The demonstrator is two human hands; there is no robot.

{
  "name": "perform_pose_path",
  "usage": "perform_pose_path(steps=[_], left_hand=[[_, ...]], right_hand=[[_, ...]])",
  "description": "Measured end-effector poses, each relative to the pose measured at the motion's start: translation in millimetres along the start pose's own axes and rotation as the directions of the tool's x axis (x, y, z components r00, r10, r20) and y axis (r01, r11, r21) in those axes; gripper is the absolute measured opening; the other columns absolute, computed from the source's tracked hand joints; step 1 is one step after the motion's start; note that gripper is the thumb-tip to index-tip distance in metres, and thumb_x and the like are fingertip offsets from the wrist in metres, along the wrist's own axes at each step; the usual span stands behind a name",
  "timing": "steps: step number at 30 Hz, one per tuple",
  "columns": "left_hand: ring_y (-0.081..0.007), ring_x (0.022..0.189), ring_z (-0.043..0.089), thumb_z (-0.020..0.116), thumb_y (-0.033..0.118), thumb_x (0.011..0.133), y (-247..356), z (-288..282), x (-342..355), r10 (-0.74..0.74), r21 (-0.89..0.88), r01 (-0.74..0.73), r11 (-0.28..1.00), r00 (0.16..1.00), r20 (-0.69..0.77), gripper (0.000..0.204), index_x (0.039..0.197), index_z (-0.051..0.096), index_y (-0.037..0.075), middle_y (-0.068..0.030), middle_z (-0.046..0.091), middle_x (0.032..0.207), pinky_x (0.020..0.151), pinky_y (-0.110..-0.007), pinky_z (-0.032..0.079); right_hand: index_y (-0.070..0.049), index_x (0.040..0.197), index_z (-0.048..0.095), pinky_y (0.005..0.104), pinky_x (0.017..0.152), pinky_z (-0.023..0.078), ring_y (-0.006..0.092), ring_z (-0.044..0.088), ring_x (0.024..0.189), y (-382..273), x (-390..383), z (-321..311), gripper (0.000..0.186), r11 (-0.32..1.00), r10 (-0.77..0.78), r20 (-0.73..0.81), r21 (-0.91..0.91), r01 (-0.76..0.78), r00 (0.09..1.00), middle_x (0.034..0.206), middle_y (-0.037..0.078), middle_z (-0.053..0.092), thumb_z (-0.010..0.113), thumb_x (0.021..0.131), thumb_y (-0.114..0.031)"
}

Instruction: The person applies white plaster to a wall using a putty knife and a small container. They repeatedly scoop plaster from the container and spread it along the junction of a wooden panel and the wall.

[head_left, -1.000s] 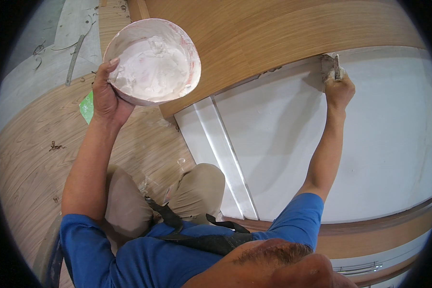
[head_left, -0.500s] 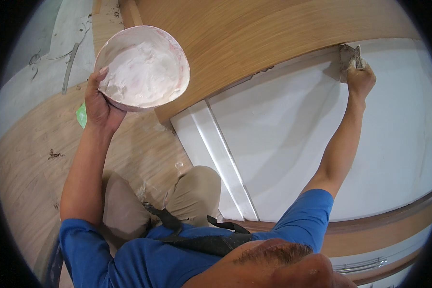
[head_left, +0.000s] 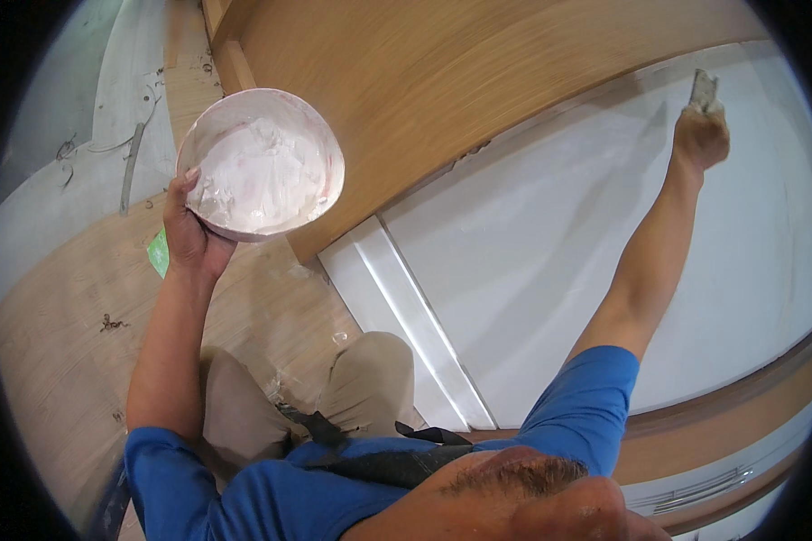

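Note:
My left hand [head_left: 196,230] grips the near left rim of a round bowl [head_left: 329,194], thumb over the edge and fingers beneath. White, pink-tinged paste [head_left: 262,171] lies inside and is smeared up its wall. At the far right, my right hand [head_left: 702,137] is closed round a putty knife [head_left: 705,87] whose blade looks coated with pale paste. That hand is in front of the white wall panel [head_left: 550,261], a little away from the wood edge. Whether the blade touches the panel I cannot tell.
A wood-grain panel [head_left: 424,81] borders the white one along the far side. A shiny pale strip [head_left: 415,311] crosses the white panel near my knees. Wood-look flooring [head_left: 72,343] lies at left, with a green scrap [head_left: 158,253] and a grey strip [head_left: 132,169] farther off.
My right hand has moved right with the putty knife, away from the wood edge, and the knife has turned. The bowl sits slightly lower in view, still in my left hand.

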State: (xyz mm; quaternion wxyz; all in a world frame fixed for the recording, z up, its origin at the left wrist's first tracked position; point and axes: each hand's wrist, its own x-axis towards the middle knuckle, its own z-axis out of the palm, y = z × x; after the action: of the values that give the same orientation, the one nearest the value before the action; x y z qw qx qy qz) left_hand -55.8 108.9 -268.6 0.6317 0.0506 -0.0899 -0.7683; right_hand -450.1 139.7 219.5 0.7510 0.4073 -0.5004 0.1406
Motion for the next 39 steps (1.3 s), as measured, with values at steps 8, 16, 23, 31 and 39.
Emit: perform_pose_path(steps=[8,16,23,31,39], left_hand=[[-0.0318,0.128,0.05,0.058,0.033,0.087,-4.9,-4.4,2.0,0.034,-0.019,-0.033,0.999,0.998,0.046,0.067,0.141,0.039,-0.001,-0.0186,0.051,0.139,0.11,-0.046,0.04],[-0.0345,0.131,0.048,0.054,0.034,0.089,-6.7,-7.8,-1.0,0.079,0.054,-0.085,0.995,0.991,0.111,0.066,0.142,0.038,0.0,-0.0195,0.048,0.141,0.112,-0.049,0.038],[-0.0351,0.133,0.044,0.058,0.036,0.084,-9.9,-14.4,6.9,0.083,0.097,-0.091,0.991,0.993,0.08,0.07,0.143,0.039,0.005,-0.0176,0.047,0.143,0.114,-0.052,0.034],[-0.038,0.134,0.042,0.063,0.035,0.08,-11.0,-4.1,3.4,0.078,0.189,-0.091,0.978,0.994,0.074,0.074,0.144,0.04,0.006,-0.0188,0.045,0.145,0.114,-0.054,0.032],[-0.0378,0.132,0.044,0.064,0.033,0.076,-12.1,-3.1,2.8,0.056,0.187,-0.057,0.981,0.998,0.009,0.071,0.141,0.044,0.012,-0.0166,0.047,0.144,0.114,-0.054,0.033]], right_hand=[[0.009,0.134,0.043,0.0354,0.086,0.059,0.0277,0.066,0.1,-131.7,-173.1,-141.5,0.053,0.402,0.407,0.119,0.867,-0.294,0.906,0.124,0.022,0.058,0.067,0.088,0.001],[0.008,0.125,0.054,0.0299,0.092,0.051,0.015,0.061,0.102,-239.4,-333.3,-187.8,0.036,-0.536,-0.119,0.929,0.236,-0.81,0.35,0.112,0.01,0.064,0.062,0.091,-0.001],[0.011,0.138,0.042,0.0293,0.074,0.056,0.0219,0.063,0.103,-222.8,-352.8,-166.4,0.087,-0.788,-0.533,0.731,-0.245,-0.564,0.427,0.128,0.02,0.058,0.075,0.08,-0.046],[0.003,0.127,0.058,0.0284,0.063,0.055,0.0195,0.066,0.099,-223.6,-336.2,-171.1,0.049,-0.639,-0.522,0.75,-0.028,-0.768,0.407,0.115,0.015,0.065,0.072,0.082,-0.012],[0.003,0.093,0.072,0.026,0.061,0.047,0.0114,0.061,0.065,-240.0,-325.9,-181.1,0.019,-0.263,-0.303,0.94,0.075,-0.962,0.156,0.072,0.004,0.066,0.067,0.093,-0.015]])
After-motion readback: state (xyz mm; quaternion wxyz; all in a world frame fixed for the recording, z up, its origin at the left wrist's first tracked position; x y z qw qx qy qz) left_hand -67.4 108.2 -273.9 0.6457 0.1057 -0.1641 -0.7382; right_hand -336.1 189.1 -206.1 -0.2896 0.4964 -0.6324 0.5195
